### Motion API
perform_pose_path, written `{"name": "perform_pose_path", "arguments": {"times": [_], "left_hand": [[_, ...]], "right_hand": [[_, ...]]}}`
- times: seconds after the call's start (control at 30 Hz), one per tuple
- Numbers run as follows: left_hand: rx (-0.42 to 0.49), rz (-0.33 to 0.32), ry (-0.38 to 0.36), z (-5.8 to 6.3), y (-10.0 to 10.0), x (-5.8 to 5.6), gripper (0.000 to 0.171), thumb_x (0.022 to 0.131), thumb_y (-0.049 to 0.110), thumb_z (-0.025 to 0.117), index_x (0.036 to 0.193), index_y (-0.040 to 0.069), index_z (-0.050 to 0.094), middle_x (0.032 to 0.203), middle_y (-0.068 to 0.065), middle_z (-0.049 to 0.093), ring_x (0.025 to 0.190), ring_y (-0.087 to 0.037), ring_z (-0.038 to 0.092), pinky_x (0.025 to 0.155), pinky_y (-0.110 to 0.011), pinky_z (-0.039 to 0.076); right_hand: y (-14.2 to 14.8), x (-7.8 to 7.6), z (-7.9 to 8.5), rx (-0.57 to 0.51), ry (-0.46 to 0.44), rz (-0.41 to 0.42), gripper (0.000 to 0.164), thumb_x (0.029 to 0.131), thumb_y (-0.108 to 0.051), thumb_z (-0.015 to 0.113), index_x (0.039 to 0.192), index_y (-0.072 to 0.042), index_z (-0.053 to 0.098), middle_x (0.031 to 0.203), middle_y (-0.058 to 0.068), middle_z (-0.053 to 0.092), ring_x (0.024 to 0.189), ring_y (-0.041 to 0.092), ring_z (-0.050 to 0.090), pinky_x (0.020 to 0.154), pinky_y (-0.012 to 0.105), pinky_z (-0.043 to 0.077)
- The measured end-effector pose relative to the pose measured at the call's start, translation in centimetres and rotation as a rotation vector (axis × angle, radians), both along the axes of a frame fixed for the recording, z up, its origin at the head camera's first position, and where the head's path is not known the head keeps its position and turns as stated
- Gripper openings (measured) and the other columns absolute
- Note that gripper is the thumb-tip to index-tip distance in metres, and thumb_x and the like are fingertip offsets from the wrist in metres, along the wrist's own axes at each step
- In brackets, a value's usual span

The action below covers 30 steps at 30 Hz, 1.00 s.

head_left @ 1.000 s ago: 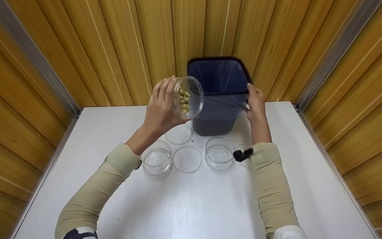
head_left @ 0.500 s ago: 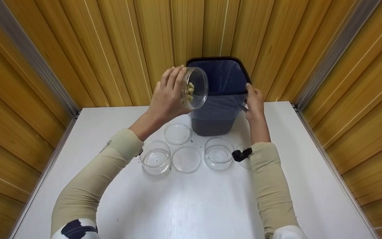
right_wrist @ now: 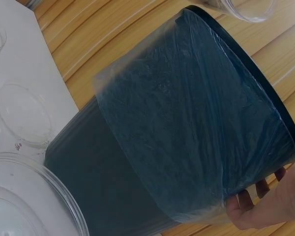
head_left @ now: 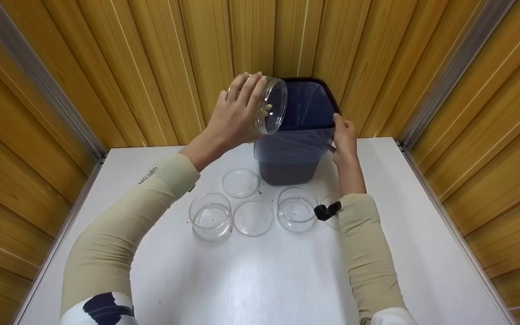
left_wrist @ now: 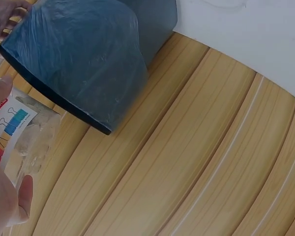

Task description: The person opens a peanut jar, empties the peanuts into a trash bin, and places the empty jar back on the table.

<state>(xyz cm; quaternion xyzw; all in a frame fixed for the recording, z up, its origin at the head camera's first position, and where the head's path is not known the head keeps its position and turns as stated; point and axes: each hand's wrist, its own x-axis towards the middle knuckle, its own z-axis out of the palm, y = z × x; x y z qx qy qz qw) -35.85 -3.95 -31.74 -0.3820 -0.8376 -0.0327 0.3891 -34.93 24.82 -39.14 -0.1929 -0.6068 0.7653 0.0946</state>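
Note:
My left hand (head_left: pixel 238 110) grips a clear round jar (head_left: pixel 274 97) from behind, fingers over its side. The jar is tipped with its mouth toward the bin, at the left of the bin's rim. Some pale green-brown pieces (head_left: pixel 266 109) lie inside it near the lower wall. In the left wrist view the jar (left_wrist: pixel 32 142) shows a label with binder-clip pictures. A dark trash bin (head_left: pixel 289 169) with a bluish plastic liner (right_wrist: pixel 187 113) folded over its rim stands at the back. My right hand (head_left: pixel 345 135) holds the bin's right rim, thumb on top and fingers beneath.
Two clear open jars (head_left: pixel 211 216) (head_left: pixel 297 210) stand on the white table (head_left: pixel 242 280). Clear round lids (head_left: pixel 253 218) (head_left: pixel 241 183) lie between and behind them, another partly hidden by the right wrist's black camera (head_left: pixel 327 211). Small crumbs dot the table. Wood-pattern walls (head_left: pixel 197 54) enclose the back and sides.
My left hand has moved up and right, bringing the jar to the bin's rim and tipping it further. Far fewer pieces show in the jar. The right hand keeps its hold on the bin.

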Motion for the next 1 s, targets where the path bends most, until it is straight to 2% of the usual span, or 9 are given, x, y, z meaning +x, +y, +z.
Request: {"name": "perform_pose_path", "arguments": {"times": [0.27, 0.43, 0.6, 0.83, 1.0], "left_hand": [[-0.026, 0.081, 0.005, 1.8, 0.0, -1.1, 0.096, 0.080, 0.042, 0.076, 0.155, 0.003, 0.031, 0.156, -0.017, 0.038, 0.143, -0.038, 0.034, 0.088, -0.055, 0.051], [-0.076, 0.123, -0.042, 2.7, 0.3, -1.5, 0.096, 0.082, 0.034, 0.076, 0.158, 0.004, 0.026, 0.160, -0.017, 0.033, 0.145, -0.039, 0.030, 0.090, -0.054, 0.049], [-0.155, 0.158, -0.094, 2.8, 0.8, -1.7, 0.104, 0.079, 0.034, 0.081, 0.160, 0.005, 0.021, 0.162, -0.017, 0.028, 0.147, -0.039, 0.026, 0.094, -0.055, 0.048], [-0.271, 0.180, -0.067, 2.8, 1.2, -1.7, 0.106, 0.080, 0.037, 0.080, 0.159, 0.005, 0.019, 0.163, -0.018, 0.024, 0.148, -0.039, 0.025, 0.094, -0.056, 0.048], [-0.285, 0.175, -0.075, 3.0, 1.4, -1.8, 0.105, 0.081, 0.036, 0.080, 0.160, 0.006, 0.017, 0.163, -0.018, 0.024, 0.148, -0.039, 0.024, 0.095, -0.058, 0.047]], "right_hand": [[-0.3, 0.0, 0.0, 0.014, -0.013, 0.003, 0.029, 0.104, -0.046, 0.050, 0.108, -0.018, 0.043, 0.106, -0.001, 0.041, 0.098, 0.013, 0.042, 0.101, 0.042, 0.040], [-0.2, -0.1, 0.0, 0.019, -0.005, -0.006, 0.028, 0.104, -0.045, 0.050, 0.109, -0.018, 0.043, 0.110, -0.001, 0.040, 0.104, 0.014, 0.042, 0.106, 0.044, 0.040], [-0.2, 0.1, 0.0, 0.009, -0.003, -0.002, 0.027, 0.105, -0.044, 0.050, 0.106, -0.018, 0.042, 0.106, -0.001, 0.039, 0.099, 0.013, 0.040, 0.105, 0.045, 0.039], [-0.3, 0.2, -0.2, 0.000, 0.045, 0.005, 0.027, 0.104, -0.042, 0.050, 0.113, -0.017, 0.044, 0.109, -0.002, 0.039, 0.101, 0.013, 0.039, 0.102, 0.044, 0.035], [-0.1, 0.3, 0.1, 0.004, 0.024, -0.001, 0.029, 0.104, -0.043, 0.050, 0.117, -0.017, 0.045, 0.110, -0.002, 0.039, 0.101, 0.013, 0.040, 0.101, 0.043, 0.037]]}}
